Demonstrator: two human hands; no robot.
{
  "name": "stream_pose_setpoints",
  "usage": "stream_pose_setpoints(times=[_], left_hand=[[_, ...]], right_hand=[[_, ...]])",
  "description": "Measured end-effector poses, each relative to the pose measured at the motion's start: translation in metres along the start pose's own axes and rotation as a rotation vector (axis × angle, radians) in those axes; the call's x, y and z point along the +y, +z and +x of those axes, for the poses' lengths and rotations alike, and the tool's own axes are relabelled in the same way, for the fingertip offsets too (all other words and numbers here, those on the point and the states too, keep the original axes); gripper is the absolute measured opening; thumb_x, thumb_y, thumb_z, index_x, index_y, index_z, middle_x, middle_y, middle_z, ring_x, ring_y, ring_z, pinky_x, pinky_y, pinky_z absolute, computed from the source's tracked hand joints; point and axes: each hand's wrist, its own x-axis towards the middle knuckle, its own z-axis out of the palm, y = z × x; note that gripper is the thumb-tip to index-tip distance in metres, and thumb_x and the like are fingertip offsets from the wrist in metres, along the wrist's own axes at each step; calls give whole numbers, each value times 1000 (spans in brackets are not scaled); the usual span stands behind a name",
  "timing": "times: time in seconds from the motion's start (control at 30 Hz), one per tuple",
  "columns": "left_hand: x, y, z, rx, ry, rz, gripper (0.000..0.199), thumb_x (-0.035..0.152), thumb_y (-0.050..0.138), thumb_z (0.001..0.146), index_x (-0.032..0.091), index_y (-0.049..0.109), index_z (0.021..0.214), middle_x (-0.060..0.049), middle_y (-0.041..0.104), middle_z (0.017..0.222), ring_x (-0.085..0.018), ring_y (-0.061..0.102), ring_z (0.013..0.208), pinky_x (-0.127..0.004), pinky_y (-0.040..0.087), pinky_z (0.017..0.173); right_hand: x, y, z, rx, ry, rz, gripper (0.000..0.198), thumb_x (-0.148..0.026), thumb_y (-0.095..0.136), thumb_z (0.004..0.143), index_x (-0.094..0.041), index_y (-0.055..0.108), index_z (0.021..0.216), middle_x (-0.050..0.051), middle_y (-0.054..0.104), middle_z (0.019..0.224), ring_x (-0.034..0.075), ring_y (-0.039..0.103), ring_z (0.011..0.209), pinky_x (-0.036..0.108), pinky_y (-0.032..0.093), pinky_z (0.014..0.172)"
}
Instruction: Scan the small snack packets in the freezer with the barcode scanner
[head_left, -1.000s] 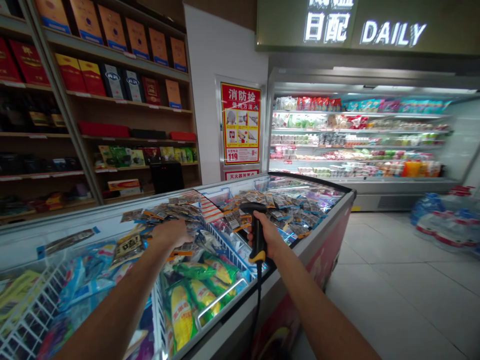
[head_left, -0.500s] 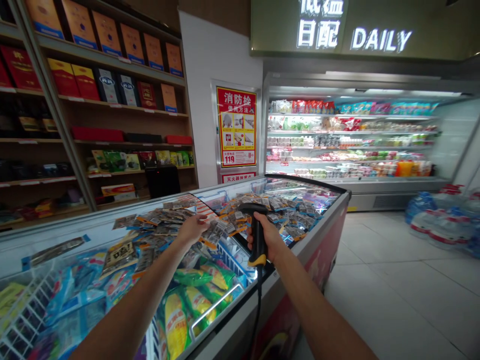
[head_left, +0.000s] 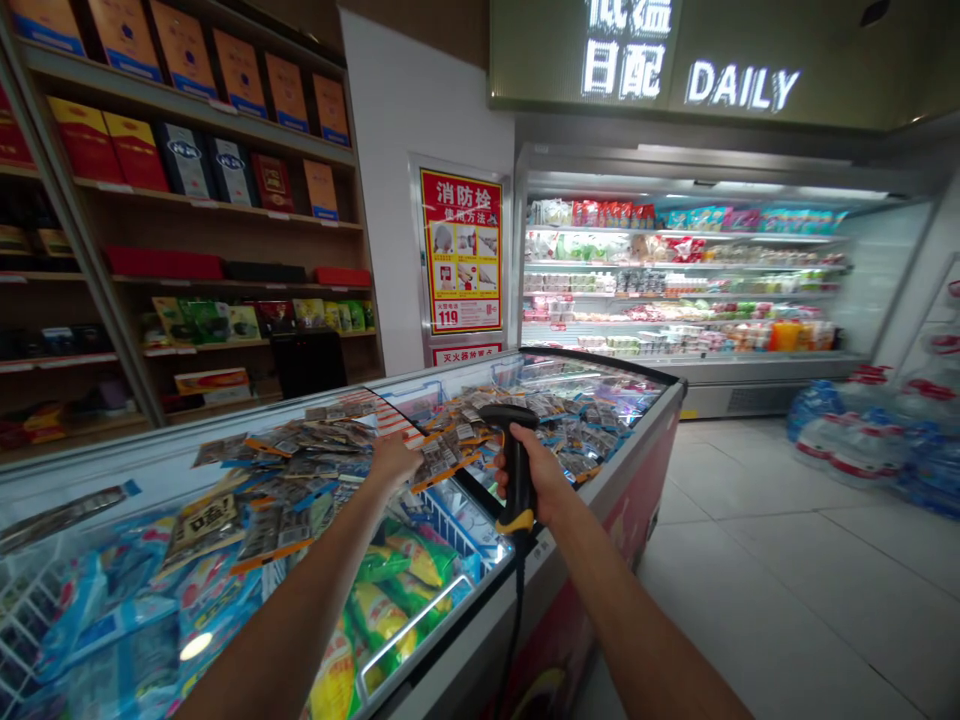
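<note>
My right hand [head_left: 536,475] is wrapped round the grip of a black and yellow barcode scanner [head_left: 517,470], held upright over the freezer's front edge. Its cable hangs down in front. My left hand [head_left: 396,462] reaches over the glass lid with its fingers curled at a flat snack packet [head_left: 446,462] with an orange edge; the fingertips are partly hidden. Many similar small packets [head_left: 300,450] lie in a loose heap on the glass to its left. Beyond the scanner, another heap of packets [head_left: 555,420] is spread over the far lid.
Below the glass of the chest freezer [head_left: 637,470] are yellow and green corn bags [head_left: 386,610] and blue bags [head_left: 127,640] in wire baskets. Shelves of boxes [head_left: 247,190] stand at left. A refrigerated display [head_left: 690,375] is behind, with bottled water packs [head_left: 847,440] on the floor at right.
The view has shifted slightly, so shelves and fridge sit further left. My left hand has moved a little to the right across the packets. The scanner stays almost in place.
</note>
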Motion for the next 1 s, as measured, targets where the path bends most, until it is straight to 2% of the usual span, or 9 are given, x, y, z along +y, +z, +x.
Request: stream_pose_setpoints(times=[0.07,0.13,0.23,0.3,0.4,0.5,0.63,0.8,1.0], left_hand=[[2,-3,2,19,112,172,52,14,48,57,10,50,109,-17,52,110,-26,49,99,-32,39,76],[7,-5,3,-72,213,204,46,13,48,57,16,56,102,-11,56,106,-24,49,99,-30,37,78],[12,-6,6,-228,207,181,35,14,52,54,20,62,87,-7,64,86,-22,56,84,-26,40,68],[12,-7,8,-245,181,188,32,14,54,51,19,64,81,-8,65,79,-23,57,78,-26,40,63],[11,-12,9,-268,241,175,37,11,55,46,18,64,81,-7,65,80,-23,58,77,-26,40,63],[11,-18,7,-376,324,47,47,8,52,44,23,64,86,-2,65,83,-21,57,77,-25,40,66],[11,-23,4,-474,299,35,44,9,54,42,25,65,82,-1,65,76,-20,56,73,-25,40,63],[5,-28,3,-433,269,135,26,21,63,40,22,66,66,0,62,64,-20,56,67,-24,39,56],[-3,-40,5,-569,150,-30,10,25,65,38,19,59,43,2,53,41,-15,48,45,-23,35,45]], right_hand=[[0,-2,1,7,-5,-2,28,-44,51,66,-18,49,76,-5,49,47,8,44,35,21,36,34],[1,-3,2,16,-10,-5,29,-44,51,66,-18,50,77,-5,49,47,8,44,35,21,36,34],[0,-5,2,18,-5,-6,27,-44,51,66,-18,49,75,-5,48,46,9,44,35,21,36,34],[0,-5,2,23,-9,-9,26,-44,51,67,-19,49,75,-5,48,47,9,44,36,21,36,34],[-2,-6,1,29,-12,-13,26,-43,50,67,-19,49,75,-5,49,47,9,44,36,21,36,34],[-2,-5,1,27,-13,-13,25,-43,50,68,-19,48,75,-6,48,46,9,44,36,21,36,34],[-2,-4,0,26,-12,-17,25,-43,50,68,-19,48,74,-5,48,46,9,44,35,21,35,34],[-3,-5,-2,36,-9,-13,25,-42,51,67,-18,48,74,-5,48,47,9,44,35,21,35,34],[-5,-4,-3,37,2,1,24,-42,50,68,-18,48,73,-5,48,46,8,44,36,20,35,35]])
